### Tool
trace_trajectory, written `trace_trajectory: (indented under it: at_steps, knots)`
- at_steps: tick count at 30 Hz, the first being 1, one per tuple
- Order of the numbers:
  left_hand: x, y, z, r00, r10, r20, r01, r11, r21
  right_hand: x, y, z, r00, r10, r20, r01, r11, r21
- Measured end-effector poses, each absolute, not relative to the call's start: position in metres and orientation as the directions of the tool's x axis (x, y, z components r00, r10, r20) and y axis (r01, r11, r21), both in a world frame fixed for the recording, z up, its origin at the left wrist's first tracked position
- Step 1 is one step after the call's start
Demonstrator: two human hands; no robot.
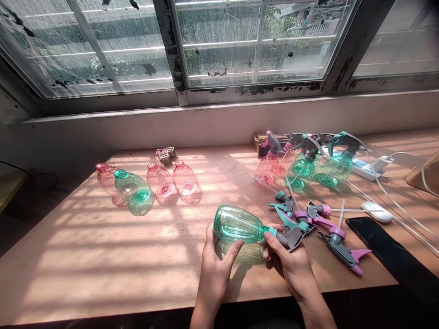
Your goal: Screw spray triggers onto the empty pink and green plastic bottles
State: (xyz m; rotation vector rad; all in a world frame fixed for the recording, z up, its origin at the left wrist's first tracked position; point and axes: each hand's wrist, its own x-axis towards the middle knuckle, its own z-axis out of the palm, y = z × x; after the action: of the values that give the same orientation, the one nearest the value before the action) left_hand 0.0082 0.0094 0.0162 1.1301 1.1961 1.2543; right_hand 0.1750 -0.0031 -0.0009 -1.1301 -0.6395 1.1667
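Note:
A clear green spray bottle [238, 225] lies on its side in the air above the table's front, its neck toward the right. My left hand [219, 256] is wrapped round the bottle's base end, thumb along the near side. At the neck, my right hand [286, 258] pinches the teal collar of a grey-and-teal spray head [293, 235], which sits at the bottle's mouth. Whether the collar is fully threaded I cannot tell. Just beyond my right hand lie several loose spray heads [317, 210] with pink or teal parts; one pink-and-grey spray head [339, 251] lies apart.
Three pink bottles [185, 180] and a green bottle [137, 192], all without heads, stand back left near small blocks [165, 156]. Bottles with heads [300, 171] stand back right. A power strip [366, 169], cables, white mouse [377, 211] and black phone [387, 249] occupy the right side.

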Motion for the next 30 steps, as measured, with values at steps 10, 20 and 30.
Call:
trace_trajectory:
  at_steps: [10,20,30]
  knots:
    - [0.0089,0.0091,0.0171,-0.029,0.999,-0.029,-0.071,0.027,0.997,0.1748,-0.0028,-0.0010,0.330,0.934,-0.137,-0.363,-0.009,-0.932]
    - [0.0066,0.0089,0.0135,-0.021,1.000,-0.012,-0.058,0.010,0.998,0.1740,-0.0029,-0.0006,0.344,0.929,-0.136,-0.349,-0.008,-0.937]
    - [0.0073,0.0108,0.0105,-0.052,0.998,-0.032,-0.132,0.025,0.991,0.1732,-0.0026,0.0003,0.353,0.924,-0.144,-0.359,-0.008,-0.933]
